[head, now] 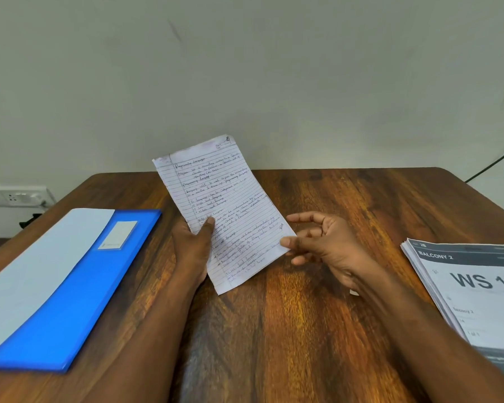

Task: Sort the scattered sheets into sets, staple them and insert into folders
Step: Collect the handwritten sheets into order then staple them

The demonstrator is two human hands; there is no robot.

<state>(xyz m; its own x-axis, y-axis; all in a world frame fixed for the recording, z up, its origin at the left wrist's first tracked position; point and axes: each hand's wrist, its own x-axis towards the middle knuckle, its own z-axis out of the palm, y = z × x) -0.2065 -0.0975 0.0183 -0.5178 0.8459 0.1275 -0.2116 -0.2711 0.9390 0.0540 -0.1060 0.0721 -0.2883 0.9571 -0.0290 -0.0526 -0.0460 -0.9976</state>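
Left hand (193, 245) grip grasps handwritten lined paper sheet (220, 210) above counter centre; right hand (317, 242) released, fingertips touching its right edge. Advise: square edges before stapling; blue plastic folder (79, 292) lies left, printed stack (474, 289) right.

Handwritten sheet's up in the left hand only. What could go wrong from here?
1. The left hand pinches the handwritten sheet near one edge; it already bows and could slip or crease.
2. The right hand is open at the corner, giving little support.
3. The printed stack lies fanned at the table edge and may slide.
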